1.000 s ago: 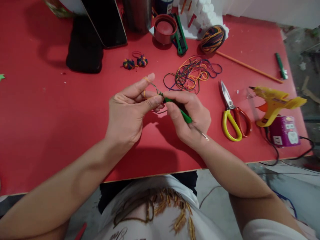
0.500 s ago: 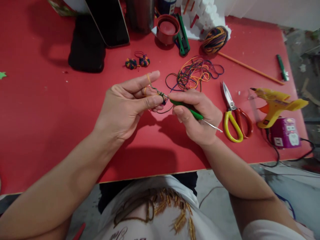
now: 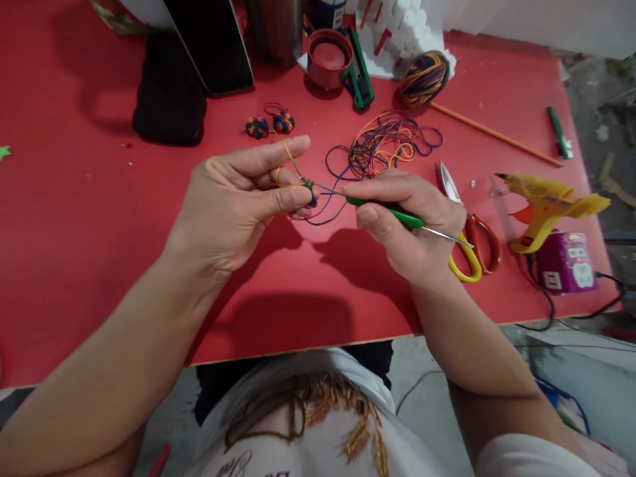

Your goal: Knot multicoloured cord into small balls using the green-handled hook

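Note:
My left hand (image 3: 243,192) pinches a small dark green crocheted piece (image 3: 311,192) between thumb and fingers, with yarn looped round its raised index finger. My right hand (image 3: 412,222) grips the green handle of a crochet hook (image 3: 408,218); its thin metal shaft reaches left to the piece, and the other metal end sticks out past the palm. Loose multicoloured yarn (image 3: 382,144) lies in a tangle beyond my right hand, near a wound yarn ball (image 3: 424,78). Two small multicoloured crocheted pieces (image 3: 271,124) rest on the table beyond my left hand.
Scissors (image 3: 467,248) lie partly behind my right hand. A yellow glue gun (image 3: 546,202) and purple box (image 3: 566,264) are at the right. Along the back of the red table (image 3: 114,218) are a phone (image 3: 213,46), black pouch (image 3: 171,93), red container (image 3: 328,59) and green cutter (image 3: 362,76).
My hands have moved apart, the left slightly leftward with the piece and the right rightward with the hook. More of the hook's shaft shows, and my right hand now covers part of the scissors.

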Demonstrator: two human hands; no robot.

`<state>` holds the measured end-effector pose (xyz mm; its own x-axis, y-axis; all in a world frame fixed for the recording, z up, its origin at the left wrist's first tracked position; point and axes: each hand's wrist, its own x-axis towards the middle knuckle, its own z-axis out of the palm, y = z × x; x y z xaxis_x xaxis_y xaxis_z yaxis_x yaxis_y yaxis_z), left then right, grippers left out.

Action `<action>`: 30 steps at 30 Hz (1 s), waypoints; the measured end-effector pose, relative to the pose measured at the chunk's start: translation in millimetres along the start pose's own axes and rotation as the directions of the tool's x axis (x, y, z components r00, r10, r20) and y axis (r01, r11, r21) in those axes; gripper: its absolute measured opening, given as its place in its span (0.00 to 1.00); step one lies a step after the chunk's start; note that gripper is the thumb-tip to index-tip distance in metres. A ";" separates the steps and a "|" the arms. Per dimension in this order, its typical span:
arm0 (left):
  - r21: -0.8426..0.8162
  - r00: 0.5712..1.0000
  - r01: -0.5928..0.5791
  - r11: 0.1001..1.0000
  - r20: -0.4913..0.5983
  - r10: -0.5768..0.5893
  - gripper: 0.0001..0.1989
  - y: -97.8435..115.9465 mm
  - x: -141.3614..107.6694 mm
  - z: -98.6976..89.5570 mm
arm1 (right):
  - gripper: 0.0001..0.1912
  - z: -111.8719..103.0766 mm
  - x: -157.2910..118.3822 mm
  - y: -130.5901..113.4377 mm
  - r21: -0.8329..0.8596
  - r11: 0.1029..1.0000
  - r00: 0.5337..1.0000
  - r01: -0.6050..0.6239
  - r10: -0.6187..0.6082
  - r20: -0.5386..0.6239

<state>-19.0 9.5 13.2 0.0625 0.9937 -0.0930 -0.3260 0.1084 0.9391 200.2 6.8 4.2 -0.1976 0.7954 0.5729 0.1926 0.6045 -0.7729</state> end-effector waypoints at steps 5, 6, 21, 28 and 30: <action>-0.001 1.000 0.009 1.000 0.026 -0.009 0.22 5.2 -2.5 -0.7 | 0.07 -4.7 4.6 -0.1 0.022 0.999 0.998 0.049 -0.050 0.023; -0.004 0.999 0.016 1.000 0.032 -0.016 0.22 6.4 -3.0 -0.9 | 0.07 -5.9 5.1 -0.2 0.021 0.998 0.998 0.054 -0.055 0.028; 0.181 0.938 0.231 0.956 0.219 -0.268 0.20 18.6 -3.8 -10.5 | 0.14 -38.8 15.7 -3.2 0.312 0.945 0.940 -0.093 -0.021 0.341; 0.145 0.888 0.287 0.947 0.331 -0.320 0.18 18.2 -7.7 -9.7 | 0.08 -38.2 14.7 -1.1 0.404 0.869 0.912 -0.284 0.115 0.394; 0.137 0.893 0.267 0.954 0.336 -0.299 0.17 17.7 -8.6 -8.8 | 0.09 -34.5 13.5 2.8 0.466 0.828 0.913 -0.313 0.127 0.387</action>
<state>-33.6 3.1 27.7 0.4697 0.8460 -0.2525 -0.1654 0.3653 0.9161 231.2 20.7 19.1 -0.5276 0.7872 0.3193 -0.2264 0.2319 -0.9460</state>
